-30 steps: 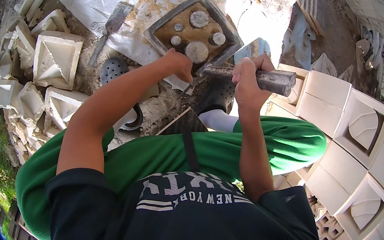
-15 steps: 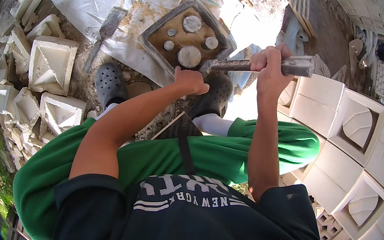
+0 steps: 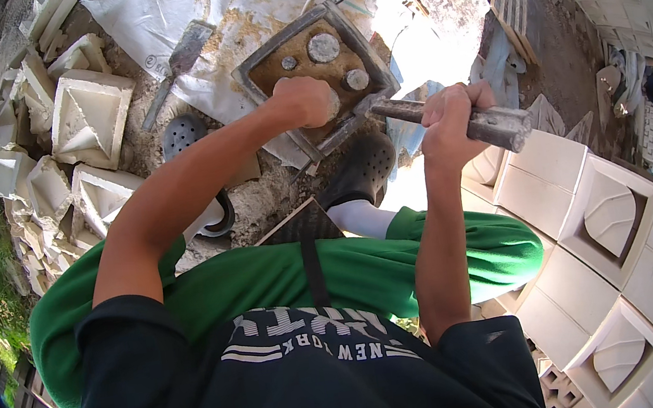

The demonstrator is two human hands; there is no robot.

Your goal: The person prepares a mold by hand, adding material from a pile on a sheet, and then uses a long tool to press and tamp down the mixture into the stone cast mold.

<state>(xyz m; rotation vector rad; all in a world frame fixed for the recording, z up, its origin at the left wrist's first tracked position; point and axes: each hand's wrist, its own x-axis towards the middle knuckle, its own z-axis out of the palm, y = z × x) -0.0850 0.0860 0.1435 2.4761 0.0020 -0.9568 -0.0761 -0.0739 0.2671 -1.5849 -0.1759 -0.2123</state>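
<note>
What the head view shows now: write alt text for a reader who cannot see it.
A person's left hand is curled over a dark square frame holding brown sandlike material and round grey cylinders, while the right hand grips a long dark bar-shaped tool. Broken off-white hollow blocks lie piled on the left; cream square blocks stand on the right.

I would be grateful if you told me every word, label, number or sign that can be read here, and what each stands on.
Dark navy short-sleeved T-shirt: pale printed lettering, partly readable, its upper line warped by folds; I am not copying the wording.
White plastic sheet: a small dark circled mark with faint characters beside it, too small to read surely.
Square grey frame with brown fill: no lettering visible.
</note>
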